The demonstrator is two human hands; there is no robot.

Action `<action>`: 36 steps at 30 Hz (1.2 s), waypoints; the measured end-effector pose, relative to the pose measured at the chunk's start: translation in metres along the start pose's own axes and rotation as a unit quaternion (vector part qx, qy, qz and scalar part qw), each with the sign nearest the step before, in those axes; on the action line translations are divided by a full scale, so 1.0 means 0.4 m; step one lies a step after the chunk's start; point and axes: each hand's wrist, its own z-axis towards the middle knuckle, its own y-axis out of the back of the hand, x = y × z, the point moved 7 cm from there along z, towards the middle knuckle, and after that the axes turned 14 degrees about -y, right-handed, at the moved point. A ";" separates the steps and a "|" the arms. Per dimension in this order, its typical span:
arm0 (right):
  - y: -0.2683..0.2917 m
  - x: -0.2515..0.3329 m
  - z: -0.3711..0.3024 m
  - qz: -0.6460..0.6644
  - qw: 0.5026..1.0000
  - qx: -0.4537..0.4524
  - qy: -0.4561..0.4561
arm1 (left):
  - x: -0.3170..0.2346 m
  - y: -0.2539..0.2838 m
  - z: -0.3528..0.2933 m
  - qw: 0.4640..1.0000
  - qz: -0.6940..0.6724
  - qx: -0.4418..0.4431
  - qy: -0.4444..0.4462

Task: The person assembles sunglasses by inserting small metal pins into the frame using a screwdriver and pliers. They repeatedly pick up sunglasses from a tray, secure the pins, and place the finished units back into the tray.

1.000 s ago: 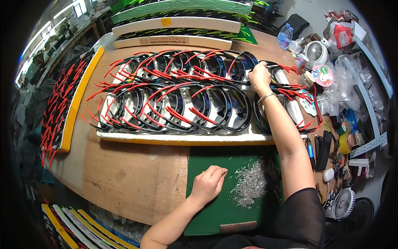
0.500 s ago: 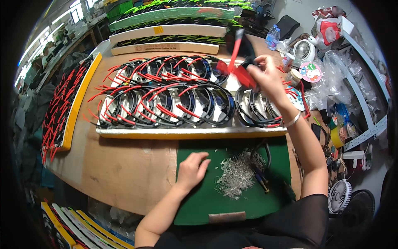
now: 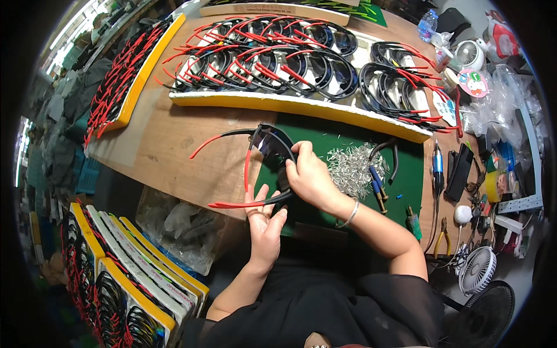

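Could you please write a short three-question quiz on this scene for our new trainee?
1. True or false: the right hand grips the curved black-framed glasses with red-tipped temples.

2. What lies heaped on the flat dark-green mat?
A) round yellow beads
B) thin silvery slivers
C) wide red ribbons

3. Fill in the colour: beyond the mat, the long white-rimmed tray loaded with eyewear has a ____ outer wall on its near side.

Key: 1. True; 2. B; 3. yellow.
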 end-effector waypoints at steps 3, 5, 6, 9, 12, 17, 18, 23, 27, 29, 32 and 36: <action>-0.022 0.016 -0.054 0.008 1.000 0.021 0.022 | 0.009 0.017 0.030 0.996 0.088 -0.016 -0.009; -0.010 0.028 -0.097 0.002 0.994 0.026 0.108 | 0.015 0.048 0.076 0.997 0.019 -0.066 0.033; -0.003 0.021 -0.108 -0.013 0.993 0.066 0.101 | 0.001 0.072 0.099 0.996 0.043 -0.070 0.027; 0.009 0.001 -0.136 -0.033 0.980 0.135 0.142 | -0.014 0.169 0.154 0.988 0.129 -0.066 0.044; 0.011 -0.006 -0.131 -0.049 0.972 0.163 0.162 | 0.001 0.264 0.187 0.989 0.067 -0.098 0.091; 0.026 0.000 0.029 -0.023 0.990 0.021 0.138 | -0.011 0.326 0.213 0.985 0.099 -0.053 0.132; 0.015 0.012 0.060 -0.009 0.992 0.038 0.119 | -0.014 0.328 0.206 0.985 0.108 -0.037 0.129; -0.130 0.034 0.058 0.020 0.955 0.296 0.018 | -0.114 0.281 0.092 0.965 0.224 -0.099 0.092; -0.043 0.074 -0.046 0.025 0.952 0.214 0.215 | -0.185 0.226 0.056 0.963 0.269 -0.011 0.023; 0.027 0.063 -0.091 -0.044 0.947 0.204 0.245 | -0.185 0.177 0.067 0.958 0.278 0.062 0.014; 0.085 -0.044 -0.153 -0.059 0.934 0.333 0.120 | -0.126 0.052 0.062 0.954 0.241 0.173 0.045; 0.195 -0.085 -0.260 0.202 0.855 0.475 -0.042 | -0.070 -0.061 0.055 0.952 0.192 0.235 0.043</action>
